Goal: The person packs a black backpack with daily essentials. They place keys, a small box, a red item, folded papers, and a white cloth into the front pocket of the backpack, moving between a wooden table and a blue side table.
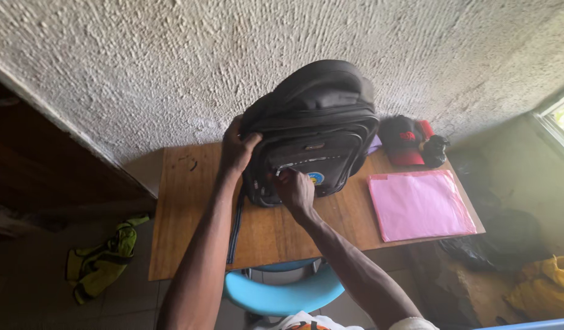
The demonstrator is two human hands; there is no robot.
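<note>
A: State the grip of each hand.

B: The left hand (236,150) is clasped over the upper left side of the backpack (315,122), fingers wrapped on the fabric. The right hand (294,188) is pinched closed at the front pocket, fingertips on the zip line; whether a zip pull sits between them cannot be told.

A: Describe the backpack and where it is.

B: Black, woven fabric, padded and rounded at the top, with stacked zipped compartments and a small round badge low on the front. It stands upright at the rear middle of the wooden table (190,208), leaning on the rough plaster wall (172,61). A strap hangs over the front edge.

A: Surroundings and open room?

B: A flat pink folder (419,203) lies on the right, apart from the backpack. A black and red cap (407,139) sits behind it by the wall. The left part of the tabletop is bare wood. A blue chair (282,293) sits under the front edge.
</note>
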